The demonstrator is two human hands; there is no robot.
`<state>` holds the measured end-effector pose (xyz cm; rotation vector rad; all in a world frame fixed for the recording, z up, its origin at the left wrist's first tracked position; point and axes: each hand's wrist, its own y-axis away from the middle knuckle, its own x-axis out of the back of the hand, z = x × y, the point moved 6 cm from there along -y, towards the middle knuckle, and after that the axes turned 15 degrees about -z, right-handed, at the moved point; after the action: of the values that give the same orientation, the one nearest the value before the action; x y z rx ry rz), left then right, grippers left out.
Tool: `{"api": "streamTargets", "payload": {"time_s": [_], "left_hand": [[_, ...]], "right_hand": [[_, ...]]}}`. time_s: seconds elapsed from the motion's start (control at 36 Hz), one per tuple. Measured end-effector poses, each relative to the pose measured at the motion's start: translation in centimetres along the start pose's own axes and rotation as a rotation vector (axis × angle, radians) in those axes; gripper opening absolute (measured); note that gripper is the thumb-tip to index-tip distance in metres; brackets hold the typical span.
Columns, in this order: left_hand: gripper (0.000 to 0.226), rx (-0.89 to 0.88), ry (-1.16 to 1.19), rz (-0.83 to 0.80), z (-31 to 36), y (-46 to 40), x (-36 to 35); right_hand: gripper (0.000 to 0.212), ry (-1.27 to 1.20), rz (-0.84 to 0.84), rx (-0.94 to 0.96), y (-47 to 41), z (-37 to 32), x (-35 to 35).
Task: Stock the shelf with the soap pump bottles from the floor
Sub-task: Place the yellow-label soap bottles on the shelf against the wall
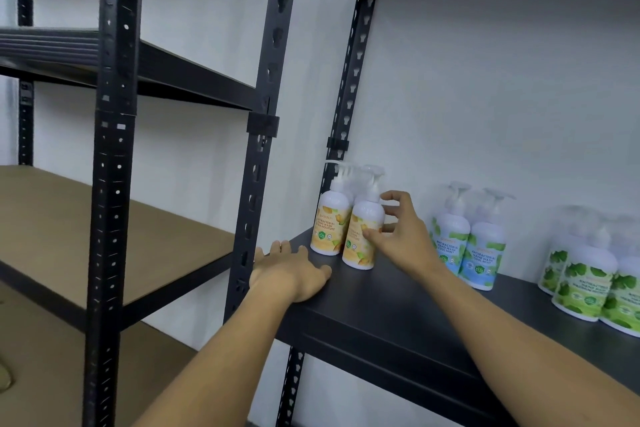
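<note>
on the black shelf [398,291], left hand [291,272] flat, our right hand [403,232] pinches a yellow bottle [362,236]; a nudge could topple its neighbour [329,225].

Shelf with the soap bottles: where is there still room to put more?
The black shelf is bare along its front edge, before all the bottles. Gaps lie between the yellow bottles and blue bottles, and between blue and green bottles. The left corner is crowded: the left hand rests there, and the right hand touches a yellow bottle.
</note>
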<state>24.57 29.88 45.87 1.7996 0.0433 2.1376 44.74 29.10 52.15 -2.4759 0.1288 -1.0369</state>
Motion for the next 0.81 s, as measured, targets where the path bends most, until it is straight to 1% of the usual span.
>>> {"api": "streamTargets", "payload": {"time_s": [0.08, 0.19, 0.31, 0.42, 0.56, 0.67, 0.81], "left_hand": [[0.077, -0.002, 0.002, 0.006, 0.0, 0.0, 0.1], [0.077, 0.0, 0.002, 0.008, -0.1, -0.1, 0.1], [0.077, -0.001, 0.007, 0.016, 0.0, -0.1, 0.2], [0.076, -0.005, 0.011, 0.018, 0.0, 0.0, 0.2], [0.075, -0.005, 0.018, 0.015, 0.0, 0.2, 0.2], [0.075, -0.006, 0.018, 0.014, 0.0, 0.3, 0.1], [0.074, -0.006, 0.013, 0.017, 0.1, 0.3, 0.2]], "right_hand": [[0.064, 0.064, 0.055, 0.001, 0.3, -0.5, -0.4], [0.079, 0.246, 0.16, -0.04, 0.7, -1.8, -1.1], [0.081, 0.303, 0.183, -0.073, 0.3, -1.9, -1.5], [0.077, 0.194, 0.172, -0.046, -0.2, -1.2, -1.1], [0.076, 0.039, 0.077, 0.002, -0.4, -0.4, -0.5], [0.075, 0.007, 0.032, 0.02, -0.3, -0.2, -0.4], [0.075, -0.008, 0.018, 0.039, -0.4, -0.1, -0.5]]}}
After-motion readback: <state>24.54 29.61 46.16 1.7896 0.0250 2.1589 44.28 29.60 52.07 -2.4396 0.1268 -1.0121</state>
